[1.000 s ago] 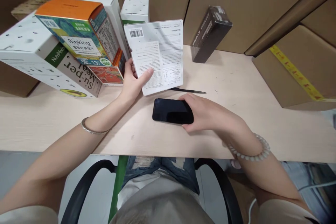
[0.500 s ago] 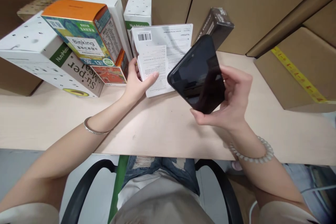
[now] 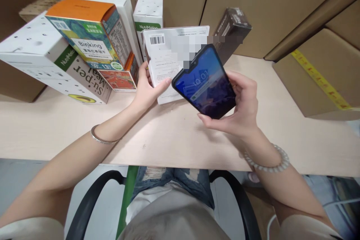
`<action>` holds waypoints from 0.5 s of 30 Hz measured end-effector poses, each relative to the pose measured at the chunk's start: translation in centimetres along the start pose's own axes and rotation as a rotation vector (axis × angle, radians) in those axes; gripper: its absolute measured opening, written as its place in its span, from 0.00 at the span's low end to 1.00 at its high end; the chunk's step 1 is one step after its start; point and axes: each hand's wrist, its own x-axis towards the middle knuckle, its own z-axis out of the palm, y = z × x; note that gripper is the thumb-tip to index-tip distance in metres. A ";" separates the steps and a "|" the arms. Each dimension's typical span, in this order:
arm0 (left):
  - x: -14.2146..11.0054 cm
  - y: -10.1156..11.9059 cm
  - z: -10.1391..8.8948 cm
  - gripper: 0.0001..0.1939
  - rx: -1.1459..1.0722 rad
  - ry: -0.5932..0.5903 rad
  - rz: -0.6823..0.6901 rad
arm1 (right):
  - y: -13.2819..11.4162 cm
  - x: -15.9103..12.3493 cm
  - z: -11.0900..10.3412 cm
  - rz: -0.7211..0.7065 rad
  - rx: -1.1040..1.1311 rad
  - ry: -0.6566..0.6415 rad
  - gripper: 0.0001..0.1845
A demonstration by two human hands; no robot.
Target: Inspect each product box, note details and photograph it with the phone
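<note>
Upper left: one orange-topped Binking box (image 3: 88, 47). Centre: left hand (image 3: 148, 87), gripping one white printed box (image 3: 163, 65) by its left side; one phone (image 3: 208, 88), screen lit, tilted, gripped in the right hand (image 3: 243, 107). Right: one brown carton (image 3: 305, 95), yellow-taped.

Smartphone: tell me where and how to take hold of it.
Grip the smartphone by both long edges near its lower end, from the right, as the right hand does. It is a flat, tilted slab, lit screen facing the wearer, so an edge grip should leave the display clear. The notched top end points left, overlapping the white barcoded box in view.
</note>
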 end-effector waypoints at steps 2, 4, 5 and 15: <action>0.0 -0.1 0.0 0.55 0.010 -0.009 0.001 | 0.5 -0.1 0.2 -0.061 0.010 0.008 0.53; 0.0 0.0 0.0 0.55 0.027 -0.005 -0.003 | 0.8 -0.1 0.4 -0.120 0.016 0.018 0.54; 0.0 0.0 0.0 0.55 0.035 0.000 -0.008 | 0.9 0.0 0.5 -0.143 0.017 0.029 0.54; 0.0 0.2 0.2 0.53 -0.045 0.031 -0.029 | 0.6 0.6 -0.3 -0.141 0.102 -0.013 0.52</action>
